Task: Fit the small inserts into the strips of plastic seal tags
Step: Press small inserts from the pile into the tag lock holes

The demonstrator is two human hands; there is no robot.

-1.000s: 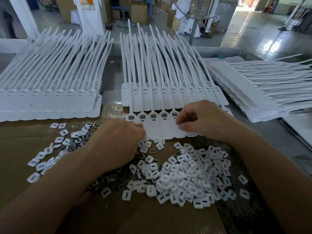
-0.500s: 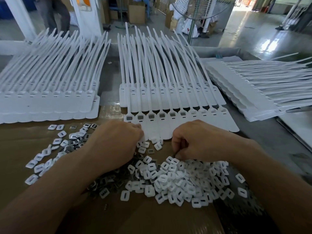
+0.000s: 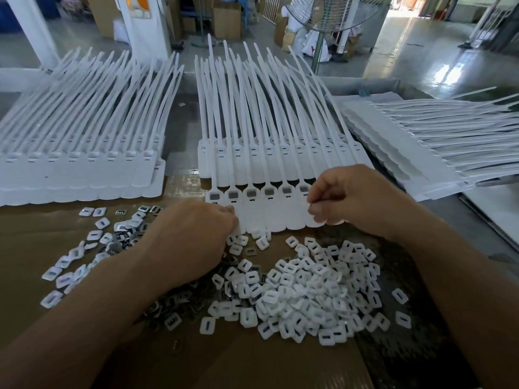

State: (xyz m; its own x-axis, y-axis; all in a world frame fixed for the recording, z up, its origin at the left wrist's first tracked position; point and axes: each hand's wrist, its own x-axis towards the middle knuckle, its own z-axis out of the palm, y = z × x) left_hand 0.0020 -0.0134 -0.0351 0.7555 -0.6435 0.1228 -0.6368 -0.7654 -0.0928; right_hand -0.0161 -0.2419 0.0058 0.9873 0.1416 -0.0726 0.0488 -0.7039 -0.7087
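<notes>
- Inserts (image 3: 309,290), small white plastic squares each with a slot, lie heaped on the cardboard-topped bench (image 3: 42,234) just below the right hand's fingers (image 3: 316,211).
- One strip of seal tags (image 3: 269,214) lies flat between the two hands. Its row of grey-filled sockets sits just above the fingertips, and its thin tails run away beyond them.
- Right hand (image 3: 348,197) hangs over the strip's right end with fingers curled and thumb and forefinger drawn together. Whether an insert sits between them cannot be told.
- Left hand (image 3: 193,234) rests knuckles-up at the strip's left end. Its fingertips are tucked out of sight, so its hold cannot be told.
- Judged by looks, each insert is featherlight, rigid and smooth, and likely to skid or flip. It is best pinched by its edges, one at a time, between thumb and forefinger.
- The strip seems light, with whippy tails and stiffer flat flags. Pinning a flag close to the fingers should keep the sockets steady under a press.
- Dark metal clips (image 3: 179,301) spread beneath the left wrist, and stacks of finished strips (image 3: 78,169) rise well beyond the fingers.
</notes>
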